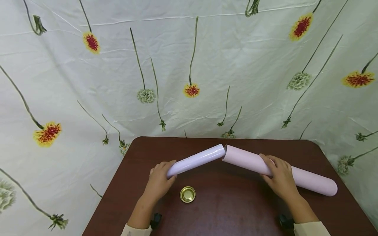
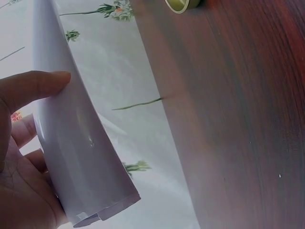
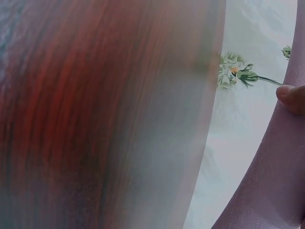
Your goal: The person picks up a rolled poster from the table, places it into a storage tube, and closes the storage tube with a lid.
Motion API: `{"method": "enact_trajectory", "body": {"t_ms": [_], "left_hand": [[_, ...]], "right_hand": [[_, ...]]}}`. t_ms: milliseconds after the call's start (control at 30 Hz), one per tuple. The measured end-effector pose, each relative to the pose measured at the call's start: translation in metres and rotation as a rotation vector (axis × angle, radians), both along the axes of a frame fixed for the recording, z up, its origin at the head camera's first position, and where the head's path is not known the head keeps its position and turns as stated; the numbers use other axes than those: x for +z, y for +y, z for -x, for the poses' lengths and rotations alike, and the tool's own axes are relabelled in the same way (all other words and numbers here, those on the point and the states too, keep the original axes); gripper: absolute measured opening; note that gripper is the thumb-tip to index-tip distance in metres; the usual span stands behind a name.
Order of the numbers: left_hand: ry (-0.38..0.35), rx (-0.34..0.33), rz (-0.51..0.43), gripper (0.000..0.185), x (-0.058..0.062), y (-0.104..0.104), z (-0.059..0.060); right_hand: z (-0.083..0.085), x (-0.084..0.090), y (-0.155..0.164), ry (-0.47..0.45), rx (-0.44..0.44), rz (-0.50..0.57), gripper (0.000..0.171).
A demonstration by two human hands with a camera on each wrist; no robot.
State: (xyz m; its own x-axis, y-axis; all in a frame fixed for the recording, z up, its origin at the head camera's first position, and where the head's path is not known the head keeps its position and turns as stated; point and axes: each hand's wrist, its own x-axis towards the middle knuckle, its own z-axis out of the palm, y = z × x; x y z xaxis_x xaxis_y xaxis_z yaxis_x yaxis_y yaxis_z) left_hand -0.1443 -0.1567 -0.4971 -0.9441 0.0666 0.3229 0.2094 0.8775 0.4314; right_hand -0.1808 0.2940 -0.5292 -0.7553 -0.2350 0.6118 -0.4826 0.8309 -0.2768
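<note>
Rolled white sheet (image 1: 196,160) sits clasped in left hand (image 1: 159,182) fingers (image 2: 33,88).

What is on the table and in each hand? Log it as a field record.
left hand: grips glossy white roll
right hand: grips pink tube
roll and tube: ends meet at the tube's open mouth, both raised over the table
gold lid: lies on brown table, between the hands
backdrop: flowered cloth

Gold lid (image 1: 187,194) on brown table (image 1: 236,216), floral cloth (image 1: 189,65) behind.
</note>
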Motion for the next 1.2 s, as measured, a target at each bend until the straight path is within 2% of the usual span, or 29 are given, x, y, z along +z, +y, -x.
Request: {"method": "enact_trajectory", "body": {"t_ms": [600, 1200], "left_hand": [[0.034, -0.026, -0.007, 0.051, -0.0012, -0.001, -0.0008], [0.088, -0.049, 0.02, 0.054, 0.0008, -0.0004, 0.0]], "right_hand": [[-0.0019, 0.0025, -0.001, 0.016, 0.017, -0.034, 0.09], [-0.0057, 0.0032, -0.0046, -0.019, 0.033, -0.053, 0.095]]}}
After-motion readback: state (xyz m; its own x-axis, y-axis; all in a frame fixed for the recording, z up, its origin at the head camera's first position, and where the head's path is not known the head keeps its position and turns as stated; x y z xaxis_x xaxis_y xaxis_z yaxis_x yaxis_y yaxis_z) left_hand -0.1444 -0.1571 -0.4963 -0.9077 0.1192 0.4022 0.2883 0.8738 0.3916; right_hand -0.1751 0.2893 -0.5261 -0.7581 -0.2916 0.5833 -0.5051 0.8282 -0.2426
